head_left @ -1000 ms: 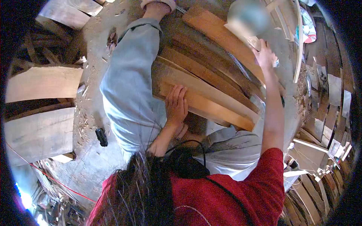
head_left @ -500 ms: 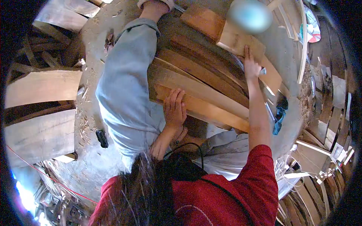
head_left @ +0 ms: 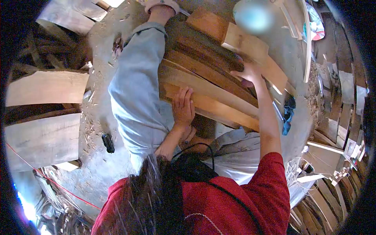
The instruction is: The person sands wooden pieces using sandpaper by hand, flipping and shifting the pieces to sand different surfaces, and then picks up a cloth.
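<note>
My left hand (head_left: 183, 107) lies on a long pale wooden plank (head_left: 215, 105), its fingers flat across the upper face and edge. My right hand (head_left: 250, 73) is over the far side of the stacked planks, near a pale wood block (head_left: 246, 41). Its thumb reaches out to the left, apart from the other fingers, which are partly blurred. I make out nothing held in it. Beside the block lie a reddish-brown wood piece (head_left: 207, 22) and a lighter board (head_left: 276, 74). Darker planks (head_left: 207, 64) run between my two hands.
A dark blue cloth (head_left: 288, 115) lies right of my forearm. On the floor at left is a small black object (head_left: 107, 143). Wide boards (head_left: 43, 137) and a red cord (head_left: 58, 188) are on the left; wood strips and offcuts (head_left: 344, 172) fill the right.
My right hand has left the pale block, where its index finger was pressed, and has come down and left over the planks. My left hand stays on the plank. The view has shifted slightly.
</note>
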`<act>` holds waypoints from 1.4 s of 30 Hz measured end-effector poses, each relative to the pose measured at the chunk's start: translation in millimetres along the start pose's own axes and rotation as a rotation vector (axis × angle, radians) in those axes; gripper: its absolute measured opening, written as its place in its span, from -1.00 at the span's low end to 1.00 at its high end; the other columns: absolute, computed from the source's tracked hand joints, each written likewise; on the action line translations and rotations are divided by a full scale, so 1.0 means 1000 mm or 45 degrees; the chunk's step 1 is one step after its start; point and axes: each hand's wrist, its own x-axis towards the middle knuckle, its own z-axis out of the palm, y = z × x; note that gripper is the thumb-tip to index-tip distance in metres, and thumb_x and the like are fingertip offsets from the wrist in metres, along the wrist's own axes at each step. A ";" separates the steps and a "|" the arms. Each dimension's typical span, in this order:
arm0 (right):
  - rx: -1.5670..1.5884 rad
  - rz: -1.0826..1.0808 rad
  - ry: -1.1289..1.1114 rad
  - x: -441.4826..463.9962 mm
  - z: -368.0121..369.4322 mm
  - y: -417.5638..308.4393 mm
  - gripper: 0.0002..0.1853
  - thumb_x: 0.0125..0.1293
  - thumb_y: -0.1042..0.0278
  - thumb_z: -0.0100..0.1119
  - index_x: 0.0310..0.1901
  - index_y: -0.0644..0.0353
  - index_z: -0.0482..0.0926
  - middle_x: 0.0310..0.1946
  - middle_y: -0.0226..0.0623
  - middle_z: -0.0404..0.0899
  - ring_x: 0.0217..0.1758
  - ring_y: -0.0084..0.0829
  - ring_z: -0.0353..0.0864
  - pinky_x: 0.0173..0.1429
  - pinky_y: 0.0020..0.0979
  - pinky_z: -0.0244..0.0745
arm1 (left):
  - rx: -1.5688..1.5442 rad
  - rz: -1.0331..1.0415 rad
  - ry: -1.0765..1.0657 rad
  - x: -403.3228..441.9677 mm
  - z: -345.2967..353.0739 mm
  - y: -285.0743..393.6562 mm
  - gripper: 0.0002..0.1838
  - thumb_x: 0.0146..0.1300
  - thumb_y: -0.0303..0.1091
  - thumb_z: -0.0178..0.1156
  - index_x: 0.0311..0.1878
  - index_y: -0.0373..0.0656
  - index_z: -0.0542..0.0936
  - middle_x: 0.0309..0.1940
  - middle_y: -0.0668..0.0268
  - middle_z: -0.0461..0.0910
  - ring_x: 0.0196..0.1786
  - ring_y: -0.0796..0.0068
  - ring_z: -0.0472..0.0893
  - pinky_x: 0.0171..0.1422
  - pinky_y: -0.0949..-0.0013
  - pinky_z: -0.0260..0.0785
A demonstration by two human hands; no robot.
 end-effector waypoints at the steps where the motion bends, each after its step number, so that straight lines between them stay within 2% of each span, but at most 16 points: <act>1: 0.040 0.001 -0.069 0.005 0.003 0.004 -0.08 -0.15 -0.43 0.32 0.16 0.08 0.44 0.00 0.00 0.54 0.06 -0.05 0.53 0.13 -0.11 0.42 | -0.037 0.006 0.001 0.001 0.000 -0.001 -0.57 0.29 -0.35 -0.05 0.23 -0.12 0.39 0.27 0.20 0.31 0.33 0.13 0.28 0.37 0.06 0.09; 4: 0.169 0.131 -0.456 0.021 0.011 0.013 -0.04 -0.22 -0.45 0.36 0.16 0.09 0.43 -0.06 0.03 0.59 -0.01 -0.09 0.58 0.09 -0.13 0.45 | 0.029 0.005 0.023 0.002 -0.002 0.003 -0.59 0.29 -0.36 -0.04 0.22 -0.12 0.41 0.27 0.21 0.31 0.34 0.14 0.27 0.39 0.06 0.08; 7: 0.178 0.159 -0.603 0.033 0.014 0.015 -0.09 -0.20 -0.39 0.38 0.11 0.14 0.48 -0.08 0.02 0.60 -0.01 -0.10 0.58 0.11 -0.16 0.44 | 0.042 -0.035 -0.018 -0.002 -0.001 0.003 -0.58 0.29 -0.36 -0.04 0.23 -0.13 0.39 0.27 0.21 0.31 0.35 0.12 0.25 0.40 0.05 0.07; 10: 0.187 0.094 -0.502 0.028 0.009 0.010 -0.12 -0.22 -0.31 0.44 0.08 0.17 0.50 -0.04 0.01 0.58 0.03 -0.09 0.56 0.12 -0.17 0.43 | 0.053 -0.004 -0.017 0.000 -0.001 0.002 -0.58 0.29 -0.36 -0.05 0.23 -0.13 0.37 0.26 0.20 0.30 0.35 0.11 0.24 0.40 0.05 0.07; 14: 0.110 0.124 -0.176 0.013 0.026 0.018 -0.13 -0.27 -0.26 0.47 0.04 0.22 0.52 -0.02 0.01 0.57 0.04 -0.07 0.56 0.13 -0.18 0.44 | 0.022 -0.021 -0.012 0.001 0.000 0.004 -0.57 0.30 -0.36 -0.05 0.24 -0.13 0.36 0.26 0.20 0.31 0.34 0.10 0.25 0.40 0.05 0.06; 19: 0.134 0.165 -0.023 -0.020 -0.023 -0.007 -0.09 -0.32 -0.21 0.52 0.06 0.26 0.50 -0.03 0.03 0.58 0.04 -0.04 0.57 0.17 -0.19 0.44 | 0.010 0.023 0.049 0.002 0.002 0.001 -0.58 0.31 -0.36 -0.07 0.24 -0.13 0.37 0.24 0.20 0.32 0.34 0.10 0.26 0.40 0.06 0.05; 22: 0.349 0.219 0.032 -0.035 -0.047 0.001 -0.08 -0.32 -0.12 0.56 0.10 0.27 0.48 -0.02 0.02 0.57 0.05 -0.08 0.58 0.18 -0.23 0.44 | 0.002 -0.007 0.011 0.004 -0.004 0.005 -0.59 0.31 -0.36 -0.08 0.23 -0.14 0.38 0.24 0.19 0.33 0.33 0.11 0.26 0.40 0.07 0.06; 24: 0.315 0.302 0.010 -0.041 -0.081 -0.002 -0.04 -0.30 -0.09 0.57 0.17 0.25 0.43 0.02 0.01 0.56 0.09 -0.10 0.56 0.22 -0.25 0.42 | 0.001 0.012 0.015 0.004 -0.003 0.003 -0.59 0.31 -0.35 -0.08 0.23 -0.14 0.37 0.24 0.18 0.33 0.33 0.11 0.26 0.40 0.07 0.06; 26: 0.145 0.286 0.077 -0.036 -0.100 0.008 -0.04 -0.30 -0.08 0.57 0.19 0.22 0.43 -0.04 -0.03 0.60 0.05 -0.10 0.59 0.19 -0.26 0.43 | 0.002 0.023 0.019 0.004 -0.002 0.004 -0.58 0.31 -0.35 -0.08 0.24 -0.14 0.37 0.24 0.18 0.32 0.34 0.11 0.26 0.40 0.07 0.05; 27: 0.116 0.148 0.225 -0.029 -0.094 0.028 -0.04 -0.31 -0.06 0.57 0.20 0.20 0.42 -0.12 -0.06 0.64 -0.03 -0.09 0.62 0.14 -0.25 0.45 | 0.007 0.020 0.022 0.004 -0.002 0.004 -0.58 0.31 -0.36 -0.08 0.24 -0.14 0.37 0.24 0.18 0.32 0.34 0.11 0.26 0.40 0.06 0.05; 28: 0.064 0.274 0.103 -0.019 -0.099 0.037 -0.03 -0.31 -0.10 0.55 0.22 0.15 0.42 -0.13 -0.05 0.64 -0.03 -0.08 0.63 0.12 -0.24 0.47 | 0.020 0.009 0.023 0.002 -0.003 0.004 -0.57 0.31 -0.36 -0.08 0.24 -0.14 0.37 0.24 0.19 0.32 0.34 0.12 0.26 0.40 0.06 0.05; 33: -0.123 0.253 0.067 0.042 -0.091 0.077 -0.01 -0.30 -0.17 0.51 0.26 0.00 0.40 -0.01 -0.06 0.59 0.08 -0.12 0.58 0.16 -0.21 0.48 | 0.027 0.012 0.018 0.000 0.001 -0.001 -0.56 0.28 -0.36 -0.05 0.25 -0.12 0.37 0.25 0.20 0.31 0.34 0.12 0.25 0.39 0.06 0.06; 36: -0.144 0.321 -0.025 0.064 -0.085 0.074 -0.01 -0.29 -0.15 0.50 0.28 -0.01 0.37 0.02 -0.06 0.57 0.08 -0.12 0.58 0.20 -0.17 0.45 | 0.067 0.011 0.015 -0.002 0.003 -0.001 -0.56 0.28 -0.37 -0.04 0.25 -0.11 0.37 0.25 0.20 0.31 0.34 0.12 0.26 0.38 0.06 0.06; 37: -0.122 0.372 -0.103 0.069 -0.085 0.069 -0.01 -0.27 -0.16 0.49 0.29 0.00 0.36 0.10 -0.08 0.52 0.15 -0.11 0.53 0.27 -0.16 0.40 | 0.078 0.014 0.012 -0.002 0.003 -0.001 -0.56 0.28 -0.37 -0.04 0.25 -0.11 0.37 0.25 0.20 0.31 0.34 0.12 0.26 0.38 0.06 0.06; 40: -0.150 0.370 -0.103 0.079 -0.064 0.073 -0.01 -0.25 -0.16 0.48 0.29 0.02 0.36 0.17 -0.07 0.47 0.21 -0.11 0.47 0.31 -0.15 0.35 | 0.001 -0.016 0.016 -0.002 0.002 0.002 -0.56 0.28 -0.37 -0.05 0.24 -0.11 0.37 0.26 0.20 0.31 0.34 0.13 0.26 0.38 0.06 0.06; 42: -0.150 0.392 -0.108 0.076 -0.050 0.074 0.01 -0.22 -0.25 0.45 0.31 0.02 0.32 0.20 -0.08 0.43 0.25 -0.10 0.43 0.32 -0.14 0.34 | 0.037 -0.005 0.015 -0.001 0.002 0.002 -0.57 0.29 -0.36 -0.05 0.24 -0.11 0.38 0.25 0.19 0.31 0.35 0.12 0.26 0.38 0.04 0.06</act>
